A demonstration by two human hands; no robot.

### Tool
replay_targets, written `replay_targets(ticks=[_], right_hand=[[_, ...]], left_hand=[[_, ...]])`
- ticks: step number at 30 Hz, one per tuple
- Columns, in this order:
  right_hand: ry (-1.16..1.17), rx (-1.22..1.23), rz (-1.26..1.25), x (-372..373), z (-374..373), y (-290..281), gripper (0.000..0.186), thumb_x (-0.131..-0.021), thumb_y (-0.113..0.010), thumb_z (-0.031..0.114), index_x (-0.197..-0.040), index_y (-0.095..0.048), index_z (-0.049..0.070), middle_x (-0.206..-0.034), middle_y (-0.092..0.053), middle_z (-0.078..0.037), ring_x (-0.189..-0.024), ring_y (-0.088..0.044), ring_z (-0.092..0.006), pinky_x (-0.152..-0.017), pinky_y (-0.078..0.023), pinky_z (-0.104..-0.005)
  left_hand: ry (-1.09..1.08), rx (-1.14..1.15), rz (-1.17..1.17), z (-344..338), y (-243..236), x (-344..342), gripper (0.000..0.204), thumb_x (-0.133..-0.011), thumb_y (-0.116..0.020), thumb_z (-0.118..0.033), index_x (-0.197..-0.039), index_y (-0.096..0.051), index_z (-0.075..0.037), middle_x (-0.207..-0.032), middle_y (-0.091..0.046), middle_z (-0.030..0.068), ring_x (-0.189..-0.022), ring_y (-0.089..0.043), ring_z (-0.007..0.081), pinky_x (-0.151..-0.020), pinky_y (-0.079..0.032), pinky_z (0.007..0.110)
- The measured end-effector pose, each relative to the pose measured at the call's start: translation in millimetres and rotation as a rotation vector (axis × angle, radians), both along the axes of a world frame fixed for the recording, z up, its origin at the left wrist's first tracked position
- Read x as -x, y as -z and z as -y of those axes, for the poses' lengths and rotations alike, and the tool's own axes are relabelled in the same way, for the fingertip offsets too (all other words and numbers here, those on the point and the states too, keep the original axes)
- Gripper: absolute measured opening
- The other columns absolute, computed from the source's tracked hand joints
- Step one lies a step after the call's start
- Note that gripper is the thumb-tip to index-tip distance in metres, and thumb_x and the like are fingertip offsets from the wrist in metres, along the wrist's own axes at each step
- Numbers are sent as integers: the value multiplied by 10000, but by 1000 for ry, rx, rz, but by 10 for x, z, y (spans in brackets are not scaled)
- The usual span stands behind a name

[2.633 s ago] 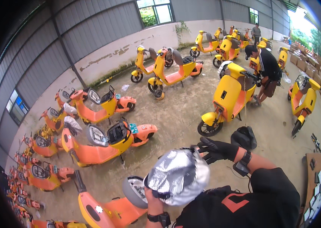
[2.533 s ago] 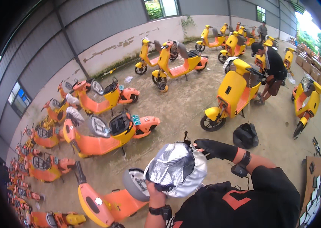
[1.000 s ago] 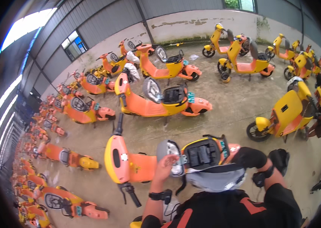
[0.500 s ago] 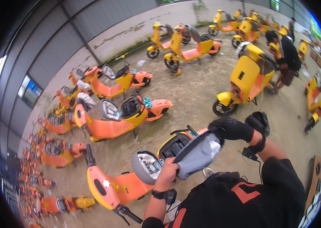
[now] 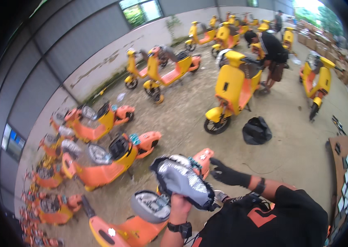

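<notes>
My left hand (image 5: 180,202) is bare and closed on a grey, shiny seat cover (image 5: 184,181) with a dark gathered edge, holding it up in front of my chest. To the right of the cover, my right hand (image 5: 229,174), in a black glove, is empty with fingers apart. Its fingertips are close to the orange rear part (image 5: 202,161) of the nearest scooter; I cannot tell whether they touch. The scooter's grey seat (image 5: 151,206) is flipped up, its hollow underside showing. The cover hides most of the scooter's middle.
An orange-yellow scooter (image 5: 108,164) with a raised seat stands to the left, with several more behind it. Ahead is a yellow scooter (image 5: 231,88), a person (image 5: 270,49) bending beside it. A black plastic bag (image 5: 257,131) lies on the floor. A brown board (image 5: 340,148) with white pieces is at right.
My right hand has let go of the cover and moved down beside it. The cover, still in my left hand, has turned and shows its shiny surface. The view has swung right.
</notes>
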State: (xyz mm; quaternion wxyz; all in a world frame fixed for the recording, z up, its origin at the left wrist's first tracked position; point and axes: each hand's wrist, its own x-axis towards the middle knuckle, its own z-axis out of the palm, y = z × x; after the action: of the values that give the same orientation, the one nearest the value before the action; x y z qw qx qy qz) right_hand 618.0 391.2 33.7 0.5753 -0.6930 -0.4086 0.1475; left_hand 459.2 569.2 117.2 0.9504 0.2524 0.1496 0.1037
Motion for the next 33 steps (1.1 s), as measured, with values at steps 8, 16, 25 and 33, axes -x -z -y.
replay_targets(ticks=[8,16,25,33], right_hand=[[-214,-82,-348,-479,-152,-46,575,-955,-476,149,-1460,-211,71,-936,-495,-20,-802,-482,-81,-715,-435,-250],[-108,-142,-36,-989,-16,-343,602,-883,-604,205,-1402,-329,75,-1334,-400,-141,-1250,-430,-272,-1027,-374,-399],[271,52,89,-1640,396,-466,341,-773,-688,182,-1103,-646,105,-991,-682,-123,-913,-663,-221,-822,-507,-327],[-21,161,-192,-1551,1104,-624,109,-698,-623,53,-795,-614,5,-692,-640,-74,-662,-557,-129,-641,-475,-325]], left_hand=[[279,-165,39,404,-287,-390,562,-885,-586,-341,-1335,-414,-51,-1316,-479,53,-1190,-479,165,-973,-423,335],[364,-188,-54,669,-200,-1162,516,-898,-557,-301,-1322,-423,-38,-1307,-486,67,-1164,-493,172,-919,-445,334],[598,-224,-128,672,42,-1595,506,-909,-537,-304,-1320,-421,-31,-1311,-485,77,-1162,-498,192,-909,-454,351],[785,-401,-79,-250,-122,-1593,499,-919,-519,-308,-1318,-420,-25,-1315,-484,85,-1161,-502,210,-900,-462,366]])
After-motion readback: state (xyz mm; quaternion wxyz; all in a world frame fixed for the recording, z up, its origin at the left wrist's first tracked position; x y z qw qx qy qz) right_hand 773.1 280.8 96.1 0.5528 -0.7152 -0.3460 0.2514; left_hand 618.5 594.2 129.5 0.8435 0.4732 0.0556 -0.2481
